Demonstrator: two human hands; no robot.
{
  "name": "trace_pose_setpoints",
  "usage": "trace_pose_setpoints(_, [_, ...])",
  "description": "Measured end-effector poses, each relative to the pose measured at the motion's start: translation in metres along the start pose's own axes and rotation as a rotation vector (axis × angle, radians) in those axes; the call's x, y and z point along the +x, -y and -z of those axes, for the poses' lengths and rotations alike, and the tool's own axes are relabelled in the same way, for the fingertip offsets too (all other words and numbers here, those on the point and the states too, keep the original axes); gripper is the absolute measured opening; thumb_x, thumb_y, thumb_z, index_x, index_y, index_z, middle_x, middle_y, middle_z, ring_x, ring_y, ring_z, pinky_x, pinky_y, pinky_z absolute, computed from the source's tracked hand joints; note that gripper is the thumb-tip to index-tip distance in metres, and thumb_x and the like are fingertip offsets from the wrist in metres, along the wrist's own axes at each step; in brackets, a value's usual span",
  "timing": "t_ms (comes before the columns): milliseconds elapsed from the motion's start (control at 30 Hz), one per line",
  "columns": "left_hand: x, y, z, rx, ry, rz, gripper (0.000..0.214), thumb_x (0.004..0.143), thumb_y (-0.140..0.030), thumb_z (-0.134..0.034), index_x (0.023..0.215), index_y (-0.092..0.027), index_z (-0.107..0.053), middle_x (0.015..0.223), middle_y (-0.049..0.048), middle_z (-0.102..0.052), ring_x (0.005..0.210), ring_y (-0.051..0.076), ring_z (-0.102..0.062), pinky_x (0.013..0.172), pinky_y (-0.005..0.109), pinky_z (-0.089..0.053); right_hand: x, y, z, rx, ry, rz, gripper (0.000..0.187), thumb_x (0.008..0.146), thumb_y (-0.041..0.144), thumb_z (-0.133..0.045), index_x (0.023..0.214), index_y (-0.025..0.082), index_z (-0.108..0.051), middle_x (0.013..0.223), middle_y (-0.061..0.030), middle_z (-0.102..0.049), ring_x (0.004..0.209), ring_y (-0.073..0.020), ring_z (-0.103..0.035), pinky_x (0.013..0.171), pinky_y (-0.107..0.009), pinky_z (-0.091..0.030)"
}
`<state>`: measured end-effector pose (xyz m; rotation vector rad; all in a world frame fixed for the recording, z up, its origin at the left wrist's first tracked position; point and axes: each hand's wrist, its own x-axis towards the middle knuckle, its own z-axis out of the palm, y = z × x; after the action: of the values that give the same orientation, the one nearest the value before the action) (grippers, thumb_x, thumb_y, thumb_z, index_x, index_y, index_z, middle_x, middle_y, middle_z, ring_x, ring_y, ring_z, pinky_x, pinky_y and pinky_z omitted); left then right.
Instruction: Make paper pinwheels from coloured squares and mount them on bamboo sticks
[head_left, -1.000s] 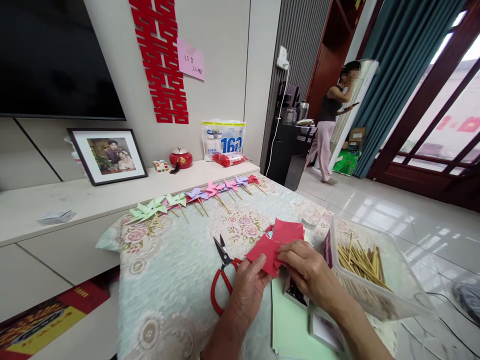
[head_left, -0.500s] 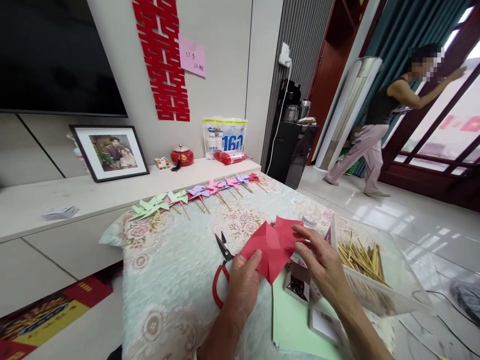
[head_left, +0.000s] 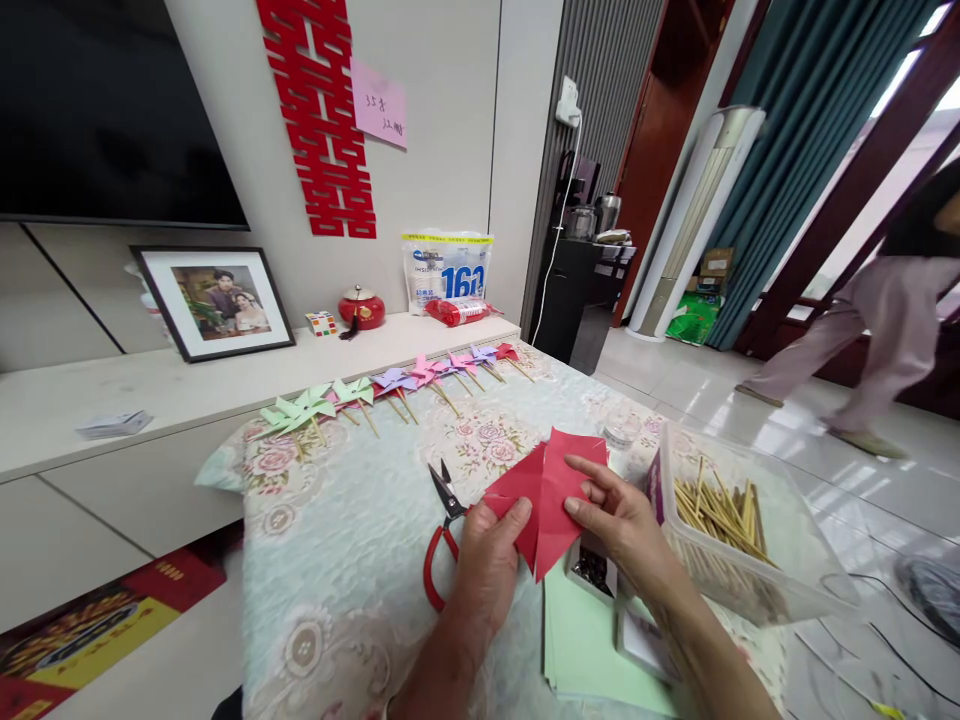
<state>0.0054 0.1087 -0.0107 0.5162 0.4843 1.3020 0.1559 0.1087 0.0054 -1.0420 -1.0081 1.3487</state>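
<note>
Head | left hand (head_left: 489,560) partly covers scissors (head_left: 452,508) | small box (head_left: 591,588), contents unclear

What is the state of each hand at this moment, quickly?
Left hand: closed, holding a red sheet of paper with pointed corners.
Right hand: partly open, at the same sheet; whether it touches cannot be told.

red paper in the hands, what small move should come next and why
Probably bend one corner of the red paper toward its middle with the right hand: the left hand grips it, the sheet is creased but spread out, and the pinwheels nearby have folded-in blades.
</note>
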Motion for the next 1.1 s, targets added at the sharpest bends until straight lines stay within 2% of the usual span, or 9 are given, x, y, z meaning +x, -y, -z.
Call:
trace_pose_setpoints(200, [-0.002,-0.003,0.001,-0.042,0.004,0.074,0.047,0.075,-0.025,-0.08,0.12,-0.013,-0.07,0.112,0.0149,-0.077,0.114,0.035,-0.068,0.103,0.046,-0.048,0.0,-0.001,-0.002,0.088,0.018,-0.038,0.055,0.062,0.032,-0.094,0.11,0.021,-0.071,0.081,-0.0003,-0.076,0.07,-0.0153,-0.07,0.069,-0.028,-0.054])
trace_pose_setpoints(367, [-0.004,-0.002,0.006,-0.037,0.039,0.186,0.043,0.076,-0.024,-0.079,0.117,-0.013,-0.072,0.107,0.0141,-0.078,0.109,0.034,-0.07,0.101,0.045,-0.049,-0.003,-0.001,-0.005,0.121,0.14,-0.041,0.043,0.067,0.034,-0.091,0.104,0.021,-0.073,0.092,-0.0053,-0.079,0.078,-0.0188,-0.073,0.078,-0.033,-0.058])
trace_pose_setpoints(467, [-0.004,-0.002,0.01,-0.052,0.092,0.247,0.042,0.078,-0.023,-0.077,0.118,-0.013,-0.072,0.105,0.0146,-0.078,0.107,0.033,-0.071,0.1,0.043,-0.049,-0.003,-0.001,-0.004,0.096,0.166,-0.022,0.039,0.068,0.034,-0.09,0.101,0.021,-0.075,0.092,-0.0056,-0.079,0.079,-0.0184,-0.073,0.079,-0.032,-0.057])
trace_pose_setpoints(667, [-0.007,-0.004,0.009,-0.095,0.245,0.348,0.044,0.08,-0.024,-0.073,0.123,-0.015,-0.07,0.111,0.0154,-0.076,0.107,0.033,-0.071,0.098,0.042,-0.049,0.0,-0.001,0.003,0.132,0.212,-0.016,0.056,0.064,0.028,-0.093,0.116,0.025,-0.071,0.099,-0.0049,-0.079,0.09,-0.0198,-0.073,0.085,-0.033,-0.055])
trace_pose_setpoints(833, [-0.009,-0.006,0.007,-0.092,0.268,0.424,0.038,0.079,-0.022,-0.072,0.116,-0.015,-0.074,0.105,0.0143,-0.077,0.106,0.032,-0.071,0.097,0.041,-0.05,-0.002,0.001,0.009,0.108,0.239,-0.04,0.055,0.064,0.028,-0.093,0.115,0.023,-0.072,0.092,-0.0037,-0.078,0.081,-0.0183,-0.072,0.078,-0.031,-0.055])
trace_pose_setpoints(967, [-0.01,-0.007,0.005,-0.057,0.214,0.444,0.033,0.072,-0.022,-0.078,0.105,-0.015,-0.078,0.097,0.0116,-0.078,0.103,0.031,-0.071,0.091,0.037,-0.052,-0.002,0.0,0.013,0.069,0.227,-0.058,0.047,0.063,0.029,-0.094,0.105,0.021,-0.076,0.081,-0.0014,-0.076,0.068,-0.0135,-0.067,0.068,-0.026,-0.052])
trace_pose_setpoints(1100, [-0.01,-0.009,-0.001,-0.021,0.156,0.449,0.028,0.063,-0.023,-0.084,0.09,-0.015,-0.08,0.089,0.0099,-0.079,0.088,0.027,-0.073,0.081,0.031,-0.052,0.0,0.0,0.015,0.072,0.224,-0.059,0.044,0.062,0.031,-0.094,0.101,0.02,-0.077,0.073,0.0009,-0.07,0.062,-0.0101,-0.061,0.062,-0.022,-0.048])
